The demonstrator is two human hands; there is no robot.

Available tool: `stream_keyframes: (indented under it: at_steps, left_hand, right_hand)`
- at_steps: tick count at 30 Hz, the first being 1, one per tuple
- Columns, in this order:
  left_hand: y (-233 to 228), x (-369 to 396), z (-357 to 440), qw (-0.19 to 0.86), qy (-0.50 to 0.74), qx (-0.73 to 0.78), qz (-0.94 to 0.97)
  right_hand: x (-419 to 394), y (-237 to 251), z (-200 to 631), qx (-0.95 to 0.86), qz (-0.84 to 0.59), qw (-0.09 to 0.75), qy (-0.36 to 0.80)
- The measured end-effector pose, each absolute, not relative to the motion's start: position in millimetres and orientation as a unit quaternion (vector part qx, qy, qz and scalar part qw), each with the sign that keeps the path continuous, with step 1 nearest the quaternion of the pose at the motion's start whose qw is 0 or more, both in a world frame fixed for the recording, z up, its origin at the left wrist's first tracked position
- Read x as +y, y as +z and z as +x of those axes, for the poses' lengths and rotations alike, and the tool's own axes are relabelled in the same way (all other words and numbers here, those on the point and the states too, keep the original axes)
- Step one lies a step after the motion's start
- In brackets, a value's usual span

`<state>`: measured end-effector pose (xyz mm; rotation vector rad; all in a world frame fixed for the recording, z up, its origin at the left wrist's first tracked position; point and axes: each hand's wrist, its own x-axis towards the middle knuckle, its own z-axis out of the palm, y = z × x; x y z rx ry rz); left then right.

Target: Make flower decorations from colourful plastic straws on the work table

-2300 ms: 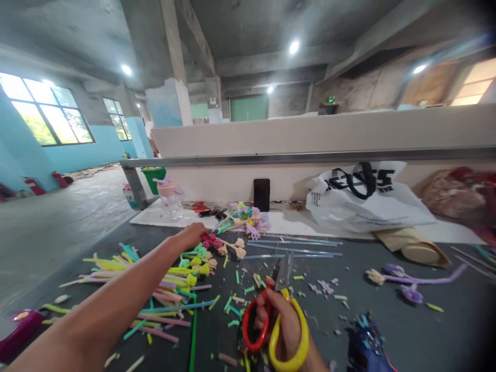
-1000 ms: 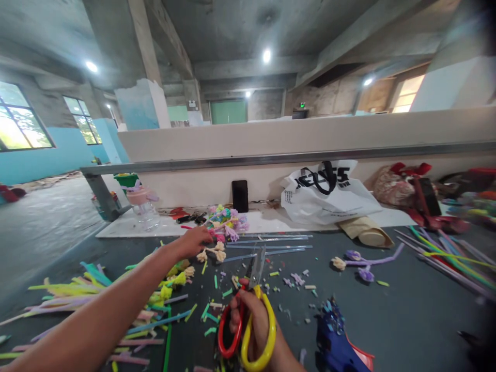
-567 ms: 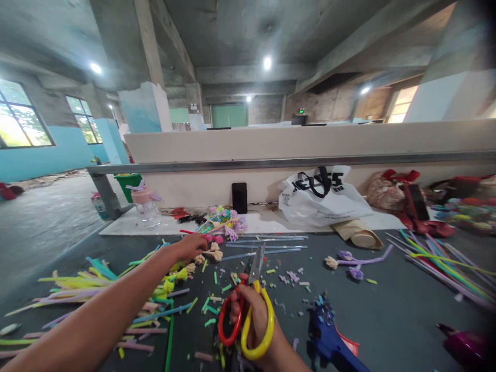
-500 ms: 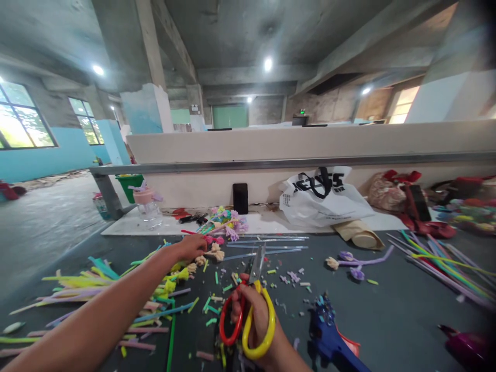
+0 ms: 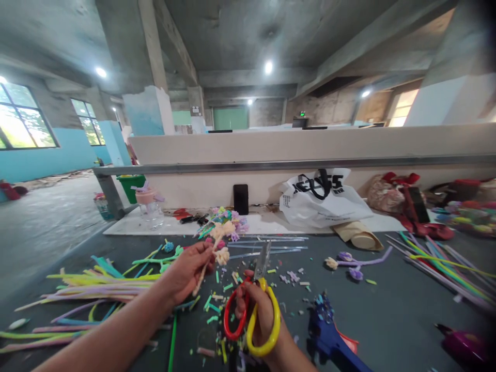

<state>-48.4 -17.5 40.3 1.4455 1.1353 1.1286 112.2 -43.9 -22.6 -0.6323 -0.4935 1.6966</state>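
Concrete beams (image 5: pixel 174 44) overhang a dark worktable (image 5: pixel 395 310), clippings (image 5: pixel 212 319) scattered towards its near edge. Left of its middle, the left hand (image 5: pixel 191 271) pinches a cream flower sprig (image 5: pixel 222 256); the right hand (image 5: pixel 264 310), closer to the near edge, has its fingers wrapped round the scissors (image 5: pixel 261 285). Better, I'd judge, to hold the stem (image 5: pixel 199 281) lightly (soft blossoms could crush) and keep the blades (image 5: pixel 262 259) clear of skin.

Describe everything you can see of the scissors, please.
The scissors have shiny, metal-looking blades and glossy, plastic-looking handle loops, one red, one yellow. The person's right hand grips them by the handles over the dark tabletop, tips pointing forward, away from the wearer. Whether the blades are fully closed is hard to tell.
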Motion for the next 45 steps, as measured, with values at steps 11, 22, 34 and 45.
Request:
stream_keyframes:
  at_steps: [11,22,34,45]
  left_hand:
    - [-1.2,-68.0,-15.9,0.737,0.537,0.284,0.296]
    - [2.5,-74.4,-13.5,0.587,0.565,0.394,0.425]
    - [-5.1,-68.7,-17.0,0.552,0.533,0.461,0.446]
    - [10.1,-67.8,-46.0,0.155,0.477,0.481,0.72]
  right_hand:
    - [-48.1,-32.5,110.5,-0.254,-0.281,0.577,0.723]
    - [-57.3,-18.0,102.5,-0.293,-0.282,0.498,0.766]
    - [-53.8,-22.5,107.1,-0.276,-0.303,0.517,0.752]
    - [-54.8,-19.6,107.5,-0.303,-0.284,0.523,0.744]
